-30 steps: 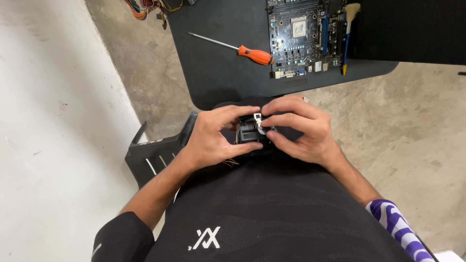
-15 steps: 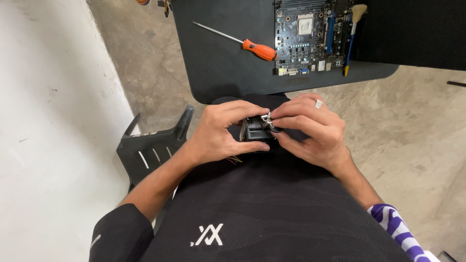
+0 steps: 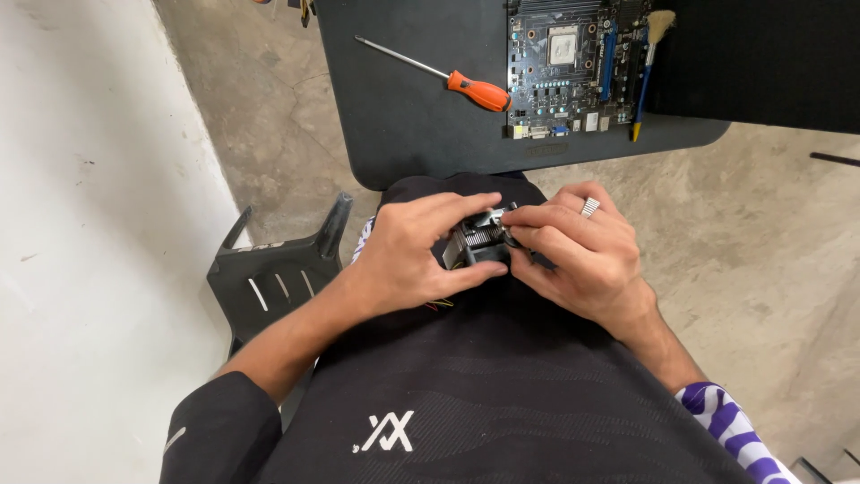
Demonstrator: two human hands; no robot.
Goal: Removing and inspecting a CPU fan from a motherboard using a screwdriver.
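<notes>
Gripping a small finned cooler block (image 3: pixel 473 246) over the lap, both hands work close together near the body, below the near edge of the black worktop (image 3: pixel 403 125). The left hand (image 3: pixel 408 255) wraps the block from the left, thumb under and fingers curled over the top, holding it firm. The right hand (image 3: pixel 582 255), wearing a ring, pinches a small metal clip or bracket at the block's upper right corner between thumb and forefinger; the exact part under the fingertips is too small to identify. Thin coloured wires (image 3: pixel 439 306) trail from beneath the block against the dark shirt. On the worktop, well apart from the hands, lie an orange-handled screwdriver (image 3: pixel 434 76), a bare circuit board (image 3: pixel 569 67) and, just right of the board, a small brush (image 3: pixel 647 63) with a blue handle. A black plastic chair (image 3: pixel 278 278) stands at the left on the concrete floor (image 3: pixel 770 251). Risks as judged from this position: the block is unsupported above the lap, so a slip of the left-hand grip would likely drop it to the floor and bend the fins. Excess force at the pinched clip could spring it loose or deform it. The trailing wires could snag under the left palm and strain their joints.
</notes>
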